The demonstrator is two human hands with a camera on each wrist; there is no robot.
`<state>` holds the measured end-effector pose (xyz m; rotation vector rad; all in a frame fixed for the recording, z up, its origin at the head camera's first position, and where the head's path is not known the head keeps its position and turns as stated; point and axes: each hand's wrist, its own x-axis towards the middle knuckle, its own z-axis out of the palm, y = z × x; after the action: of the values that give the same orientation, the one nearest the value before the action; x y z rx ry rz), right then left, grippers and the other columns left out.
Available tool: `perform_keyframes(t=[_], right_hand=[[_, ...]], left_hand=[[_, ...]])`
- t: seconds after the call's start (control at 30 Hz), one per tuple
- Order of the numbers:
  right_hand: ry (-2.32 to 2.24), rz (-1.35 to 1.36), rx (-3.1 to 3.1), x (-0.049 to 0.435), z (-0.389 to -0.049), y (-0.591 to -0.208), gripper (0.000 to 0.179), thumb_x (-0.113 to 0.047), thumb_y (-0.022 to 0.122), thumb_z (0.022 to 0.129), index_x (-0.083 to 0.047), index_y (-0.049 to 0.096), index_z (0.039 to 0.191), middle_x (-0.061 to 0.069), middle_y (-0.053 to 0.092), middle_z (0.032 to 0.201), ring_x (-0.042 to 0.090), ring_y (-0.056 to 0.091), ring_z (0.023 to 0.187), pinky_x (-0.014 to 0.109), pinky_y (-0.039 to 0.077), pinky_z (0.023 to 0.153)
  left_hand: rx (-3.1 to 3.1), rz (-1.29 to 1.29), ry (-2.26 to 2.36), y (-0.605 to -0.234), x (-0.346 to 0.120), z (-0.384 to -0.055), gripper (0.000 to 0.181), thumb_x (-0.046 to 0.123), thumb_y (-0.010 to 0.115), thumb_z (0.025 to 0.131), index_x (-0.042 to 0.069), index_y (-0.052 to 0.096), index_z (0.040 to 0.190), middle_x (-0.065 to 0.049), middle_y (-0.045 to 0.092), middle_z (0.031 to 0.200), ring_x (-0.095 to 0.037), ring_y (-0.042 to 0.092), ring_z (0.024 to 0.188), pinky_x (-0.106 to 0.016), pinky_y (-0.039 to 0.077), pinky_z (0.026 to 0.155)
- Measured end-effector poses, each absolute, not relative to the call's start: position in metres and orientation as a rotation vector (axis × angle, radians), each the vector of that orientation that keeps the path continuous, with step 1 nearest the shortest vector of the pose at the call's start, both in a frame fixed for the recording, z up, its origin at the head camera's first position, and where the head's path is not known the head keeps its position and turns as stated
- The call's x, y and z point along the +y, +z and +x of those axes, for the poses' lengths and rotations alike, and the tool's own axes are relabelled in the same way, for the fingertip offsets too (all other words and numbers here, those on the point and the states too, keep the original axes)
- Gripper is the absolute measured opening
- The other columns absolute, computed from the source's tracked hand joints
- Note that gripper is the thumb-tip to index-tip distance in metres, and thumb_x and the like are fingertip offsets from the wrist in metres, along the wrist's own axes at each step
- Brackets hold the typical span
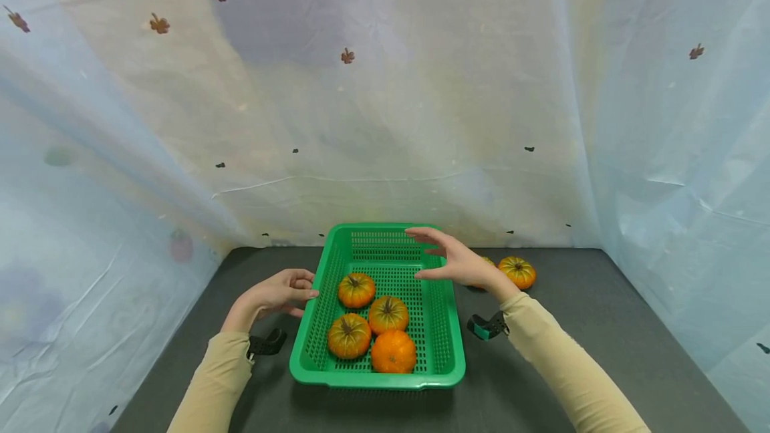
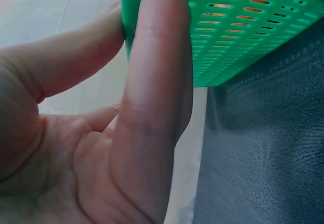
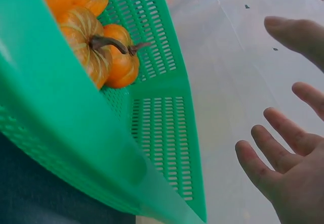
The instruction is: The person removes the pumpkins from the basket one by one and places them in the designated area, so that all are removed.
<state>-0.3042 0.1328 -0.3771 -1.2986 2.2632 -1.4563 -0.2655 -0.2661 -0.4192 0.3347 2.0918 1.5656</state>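
A green plastic basket (image 1: 454, 346) with slotted walls stands on the dark table. Several small orange pumpkins (image 1: 388, 315) lie in its left and near part; some have green-tinged ribs and brown stems. My left hand (image 1: 279, 296) pinches the basket's left rim, thumb on one side and fingers on the other, as the left wrist view shows close up. Over the far right part of the basket hovers my right hand (image 1: 448, 259), fingers spread apart and holding nothing. In the right wrist view this hand (image 3: 291, 153) is apart from the basket's rim (image 3: 195, 158).
Two more pumpkins sit on the table right of the basket: one (image 1: 517, 272) in plain sight, the other mostly hidden behind my right hand. A pale patterned sheet (image 1: 385, 119) hangs behind the table (image 1: 571, 339) and along both sides.
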Motion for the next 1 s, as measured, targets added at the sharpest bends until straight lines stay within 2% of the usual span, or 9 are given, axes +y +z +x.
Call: perform_keyframes(t=[0.07,0.2,0.47,0.77,1.0], right_hand=[[-1.448,-1.322,2.246,0.129,-0.304,-0.378,0.076,-0.011,0.075,0.085,-0.013,0.033,0.148,0.012,0.029,0.152,0.026,0.029,0.139,0.053,0.031,0.108],[-1.420,-1.352,2.239,0.122,-0.304,-0.381,0.077,-0.009,0.075,0.084,-0.006,0.032,0.148,0.013,0.030,0.151,0.029,0.029,0.138,0.055,0.031,0.107],[-1.369,-1.369,2.214,0.106,-0.297,-0.378,0.077,0.000,0.073,0.083,-0.001,0.031,0.147,0.015,0.031,0.150,0.029,0.032,0.136,0.051,0.035,0.106],[-1.332,-1.365,2.177,0.096,-0.301,-0.383,0.077,-0.002,0.074,0.083,-0.005,0.032,0.147,0.013,0.033,0.149,0.029,0.032,0.136,0.044,0.037,0.106],[-1.239,-1.289,2.177,0.087,-0.305,-0.383,0.072,-0.012,0.076,0.084,-0.017,0.037,0.145,0.003,0.037,0.148,0.024,0.034,0.135,0.040,0.038,0.106]], left_hand=[[2.089,0.340,1.564,-0.419,-0.266,-0.266,0.058,0.020,0.064,0.094,-0.010,0.035,0.135,-0.016,0.059,0.111,-0.028,0.061,0.101,-0.045,0.055,0.082],[2.091,0.340,1.562,-0.419,-0.266,-0.266,0.058,0.021,0.064,0.094,-0.009,0.036,0.135,-0.016,0.058,0.111,-0.028,0.061,0.101,-0.045,0.055,0.081],[2.098,0.323,1.564,-0.418,-0.266,-0.266,0.060,0.022,0.065,0.094,-0.009,0.036,0.135,-0.016,0.059,0.110,-0.026,0.061,0.101,-0.044,0.055,0.081],[2.097,0.321,1.564,-0.420,-0.267,-0.266,0.059,0.022,0.065,0.094,-0.009,0.035,0.135,-0.016,0.059,0.111,-0.027,0.061,0.102,-0.045,0.055,0.081],[2.098,0.320,1.565,-0.419,-0.266,-0.266,0.057,0.021,0.064,0.094,-0.009,0.036,0.135,-0.016,0.060,0.110,-0.028,0.061,0.102,-0.045,0.055,0.081]])
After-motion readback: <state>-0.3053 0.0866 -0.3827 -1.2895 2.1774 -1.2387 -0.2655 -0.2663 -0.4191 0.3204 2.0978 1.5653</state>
